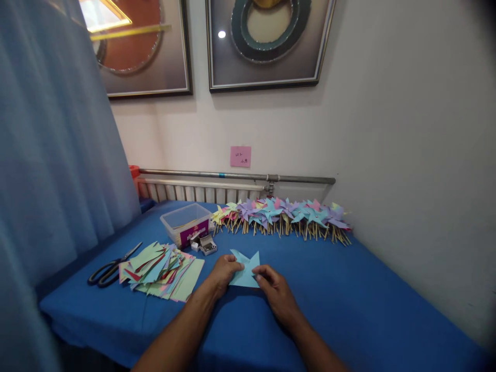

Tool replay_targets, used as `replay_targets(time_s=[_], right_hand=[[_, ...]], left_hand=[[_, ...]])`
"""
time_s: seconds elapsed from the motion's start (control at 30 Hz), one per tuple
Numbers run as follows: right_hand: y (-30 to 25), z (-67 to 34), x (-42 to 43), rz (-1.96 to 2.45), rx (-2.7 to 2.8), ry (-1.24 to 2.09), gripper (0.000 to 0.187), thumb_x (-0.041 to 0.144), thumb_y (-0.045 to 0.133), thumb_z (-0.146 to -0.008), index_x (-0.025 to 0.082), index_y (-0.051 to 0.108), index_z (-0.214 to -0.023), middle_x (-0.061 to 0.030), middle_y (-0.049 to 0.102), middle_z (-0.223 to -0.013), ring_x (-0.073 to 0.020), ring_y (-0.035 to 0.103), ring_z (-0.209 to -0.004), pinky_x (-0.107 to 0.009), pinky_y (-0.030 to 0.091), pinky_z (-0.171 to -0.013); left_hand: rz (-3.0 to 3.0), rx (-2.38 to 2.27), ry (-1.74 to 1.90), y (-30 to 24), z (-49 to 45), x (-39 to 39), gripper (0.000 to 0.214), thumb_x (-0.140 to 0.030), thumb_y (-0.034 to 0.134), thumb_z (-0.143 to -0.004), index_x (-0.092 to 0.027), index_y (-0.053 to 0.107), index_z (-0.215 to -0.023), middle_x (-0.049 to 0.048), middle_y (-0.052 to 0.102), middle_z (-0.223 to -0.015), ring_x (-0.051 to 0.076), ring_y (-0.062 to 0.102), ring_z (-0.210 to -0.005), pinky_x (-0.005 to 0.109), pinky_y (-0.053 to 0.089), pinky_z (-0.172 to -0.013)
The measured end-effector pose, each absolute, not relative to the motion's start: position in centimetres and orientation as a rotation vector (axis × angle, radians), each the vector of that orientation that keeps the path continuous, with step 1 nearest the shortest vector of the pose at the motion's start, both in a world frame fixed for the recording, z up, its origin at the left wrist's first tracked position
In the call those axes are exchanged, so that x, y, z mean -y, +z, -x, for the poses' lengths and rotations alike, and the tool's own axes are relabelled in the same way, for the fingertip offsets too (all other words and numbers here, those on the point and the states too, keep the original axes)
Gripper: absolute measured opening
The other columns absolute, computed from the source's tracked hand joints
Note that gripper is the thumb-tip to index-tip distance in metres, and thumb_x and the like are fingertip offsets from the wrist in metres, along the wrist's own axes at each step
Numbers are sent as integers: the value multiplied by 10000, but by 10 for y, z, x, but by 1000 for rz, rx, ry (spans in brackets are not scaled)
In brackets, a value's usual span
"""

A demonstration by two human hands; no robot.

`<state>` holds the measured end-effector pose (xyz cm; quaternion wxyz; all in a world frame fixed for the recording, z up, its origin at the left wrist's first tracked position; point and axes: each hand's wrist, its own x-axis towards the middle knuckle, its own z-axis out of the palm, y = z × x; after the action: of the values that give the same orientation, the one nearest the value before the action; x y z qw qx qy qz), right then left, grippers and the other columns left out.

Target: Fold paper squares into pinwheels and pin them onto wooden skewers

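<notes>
A light blue paper sheet [245,278], cut into points along its far side, is held between my two hands above the blue-covered table. My left hand [225,271] pinches its left part, the thumb lying over the middle. At the right edge, my right hand [273,289] grips the paper between thumb and fingertips. To the left lies a pile of coloured paper pieces [163,271], nearest to my left hand. A small open box [208,245] with tiny metal bits stands just beyond that hand.
Black-handled scissors [112,267] lie left of the paper pile. Behind it stands a clear plastic tub [188,222] with a purple label. Many finished paper pinwheels [279,212] on sticks lie along the back. A blue curtain [58,129] hangs at left; a metal rail [232,175] runs along the wall.
</notes>
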<state>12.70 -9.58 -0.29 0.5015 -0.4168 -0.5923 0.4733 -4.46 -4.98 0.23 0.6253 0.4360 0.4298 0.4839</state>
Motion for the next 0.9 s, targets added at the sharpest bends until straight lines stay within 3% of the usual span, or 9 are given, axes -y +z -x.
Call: replay_targets(time_s=[0.17,0.33,0.5,0.7,0.9], right_hand=[[-6,-129,90,1066,1532,1059,311,503,611,-853,202,680,-885,16,579,-700,-152,497,-643,-259,400,-607],[-10,-125,81,1048,1358,1098,350,533,697,-768,207,652,-889,15,586,-717,-161,527,-647,-261,424,-603],[-7,-125,81,1069,1403,1058,332,532,701,-764,208,627,-768,5,613,-716,-177,553,-690,-278,441,-657],[-5,-127,87,1073,1452,1101,349,500,676,-790,214,676,-990,-6,666,-812,-185,567,-712,-282,437,-655],[-4,-128,85,1059,1471,1095,335,533,656,-808,200,685,-823,4,624,-713,-171,530,-670,-269,416,-626]], left_hand=[[-1100,-995,1037,5,42,54,130,-239,696,-559,-163,601,-606,-25,579,-507,94,444,-434,235,317,-486],[-1106,-979,1019,4,40,55,148,-263,707,-565,-159,635,-643,-14,606,-543,100,461,-455,245,342,-514],[-1023,-1019,1089,0,44,49,172,-246,723,-541,-161,585,-599,-21,576,-516,95,459,-453,239,337,-506],[-1035,-1008,1075,-1,46,47,195,-236,732,-530,-149,589,-628,-16,579,-528,97,464,-454,236,340,-501],[-1069,-1008,1062,0,44,50,161,-248,704,-557,-158,586,-618,-21,575,-516,94,447,-448,237,312,-490]])
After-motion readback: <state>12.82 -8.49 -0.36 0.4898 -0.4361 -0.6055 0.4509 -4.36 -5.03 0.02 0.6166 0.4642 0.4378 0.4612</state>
